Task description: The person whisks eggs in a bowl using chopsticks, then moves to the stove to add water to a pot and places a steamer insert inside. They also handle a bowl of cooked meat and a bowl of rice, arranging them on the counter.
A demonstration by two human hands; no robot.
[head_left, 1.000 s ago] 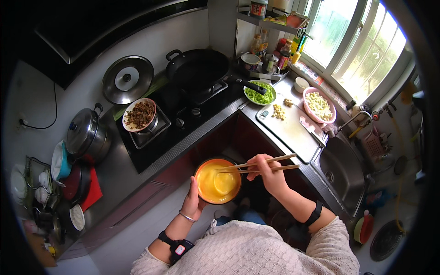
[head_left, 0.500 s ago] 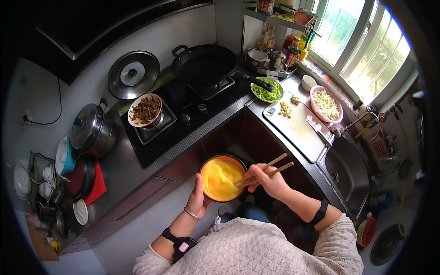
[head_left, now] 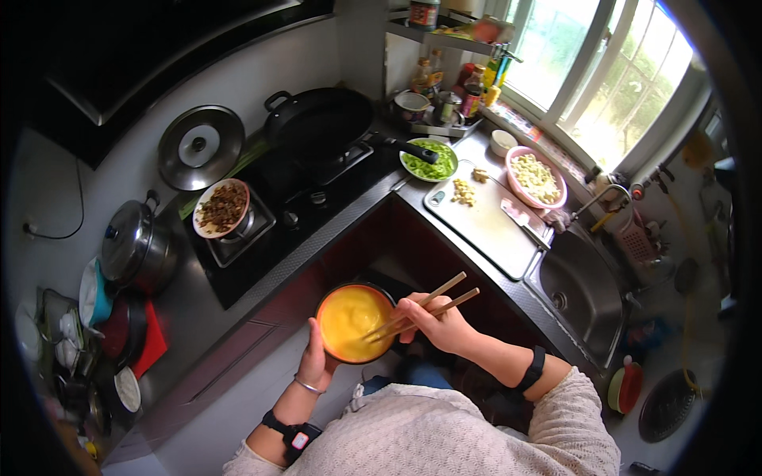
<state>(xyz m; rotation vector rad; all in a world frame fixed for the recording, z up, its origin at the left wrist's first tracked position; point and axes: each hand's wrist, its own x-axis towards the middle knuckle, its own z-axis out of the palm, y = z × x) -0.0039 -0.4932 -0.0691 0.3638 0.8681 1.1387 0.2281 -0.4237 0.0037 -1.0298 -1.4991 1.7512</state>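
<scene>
Chopsticks (head_left: 459, 300), two straight wooden lengths, sit pinched between the fingers of the right hand (head_left: 438, 321), tips in smooth yellow liquid (head_left: 345, 313). One round, orange-lined bowl (head_left: 375, 290), off the tabletop (head_left: 186, 308), rests in the left hand (head_left: 317, 353), fingers seemingly curled beneath, mostly hidden.

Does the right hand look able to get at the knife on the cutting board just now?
Probably not as it stands: the right hand is taken up with holding the chopsticks. Otherwise, nothing seems to cover the knife on the cutting board.
</scene>
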